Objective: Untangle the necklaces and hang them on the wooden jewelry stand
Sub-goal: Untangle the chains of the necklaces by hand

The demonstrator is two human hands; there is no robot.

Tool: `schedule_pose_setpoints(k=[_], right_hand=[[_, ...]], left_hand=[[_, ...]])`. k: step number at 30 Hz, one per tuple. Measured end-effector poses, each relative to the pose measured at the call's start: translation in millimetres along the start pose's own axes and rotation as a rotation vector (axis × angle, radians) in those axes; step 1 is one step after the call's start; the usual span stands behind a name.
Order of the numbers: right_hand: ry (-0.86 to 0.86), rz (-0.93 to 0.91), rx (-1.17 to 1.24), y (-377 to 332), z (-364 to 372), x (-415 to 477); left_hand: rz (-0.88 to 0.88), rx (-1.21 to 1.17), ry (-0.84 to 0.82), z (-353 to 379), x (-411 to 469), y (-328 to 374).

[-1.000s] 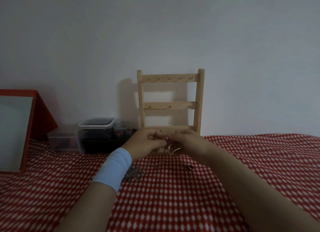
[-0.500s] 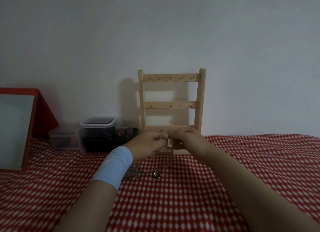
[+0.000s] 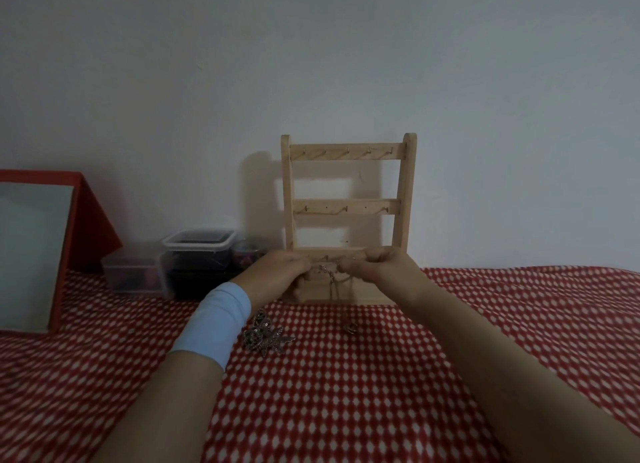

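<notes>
Untangling under way, stand (image 3: 346, 206) bare

The left hand (image 3: 280, 272) and right hand (image 3: 384, 268) each pinched a thin chain (image 3: 334, 284) between curled fingertips, low in front of the stand, with its pendant (image 3: 351, 327) hanging just over the red checked cloth (image 3: 346, 393). Nothing hung anywhere on the stand. A silvery heap (image 3: 265, 336) lay on the cloth beside the left wrist, seemingly yet to be sorted. The job looked to be in its early part, with one chain being worked free and none hung.

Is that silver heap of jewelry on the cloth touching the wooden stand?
Apart. The head view shows red checked cloth between the silver heap and the wooden stand base.
</notes>
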State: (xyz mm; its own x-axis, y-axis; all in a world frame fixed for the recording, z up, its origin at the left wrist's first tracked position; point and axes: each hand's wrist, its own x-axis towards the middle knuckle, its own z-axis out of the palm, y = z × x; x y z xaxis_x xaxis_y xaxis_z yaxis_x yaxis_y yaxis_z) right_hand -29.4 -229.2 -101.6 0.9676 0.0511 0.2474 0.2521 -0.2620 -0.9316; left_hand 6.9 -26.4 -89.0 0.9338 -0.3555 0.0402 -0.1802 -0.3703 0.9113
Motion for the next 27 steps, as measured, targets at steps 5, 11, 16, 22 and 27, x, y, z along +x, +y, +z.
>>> schedule_pose_setpoints(k=[5, 11, 16, 22, 27], right_hand=[[0.028, -0.001, 0.163, 6, 2, 5], [-0.111, 0.022, 0.217, 3, 6, 6], [-0.095, 0.036, 0.164, -3, 5, 2], [-0.029, 0.108, -0.054, 0, 0, 1], [-0.022, 0.098, -0.123, 0, -3, 2]], left_hand=[[-0.001, 0.019, -0.025, 2, -3, 1], [0.227, 0.172, 0.037, 7, -7, 8], [0.126, -0.144, -0.011, 14, -4, 6], [0.058, -0.412, 0.039, 11, 2, 6], [0.067, -0.320, 0.051, 7, 3, 5]])
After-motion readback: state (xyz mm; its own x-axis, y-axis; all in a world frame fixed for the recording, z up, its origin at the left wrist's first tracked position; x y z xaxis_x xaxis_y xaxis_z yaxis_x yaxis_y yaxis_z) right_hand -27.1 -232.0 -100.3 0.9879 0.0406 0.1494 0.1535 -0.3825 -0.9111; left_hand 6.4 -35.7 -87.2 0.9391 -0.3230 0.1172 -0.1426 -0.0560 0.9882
